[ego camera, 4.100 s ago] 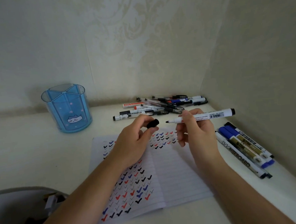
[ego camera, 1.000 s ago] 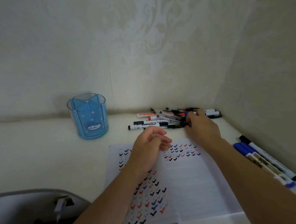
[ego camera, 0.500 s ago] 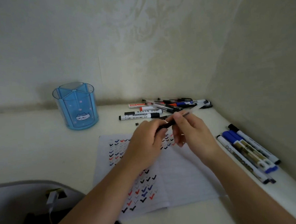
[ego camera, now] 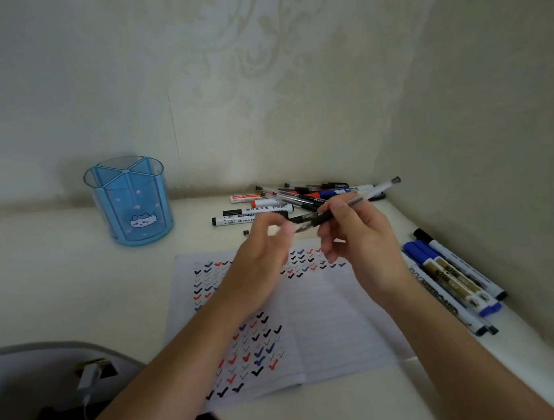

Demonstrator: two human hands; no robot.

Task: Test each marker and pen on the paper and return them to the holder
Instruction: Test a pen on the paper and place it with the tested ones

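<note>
In the head view, the right hand (ego camera: 357,237) pinches a clear pen (ego camera: 380,189) over the paper (ego camera: 333,322), its tip turned toward the left hand (ego camera: 262,252), likely for uncapping. The left fingers (ego camera: 284,230) are blurred, so their grip cannot be told. The holder (ego camera: 129,201) stands well apart at the bench's (ego camera: 48,286) back left.

Blue holder (ego camera: 131,204), paper (ego camera: 323,323) with red-blue-black ticks.
</note>
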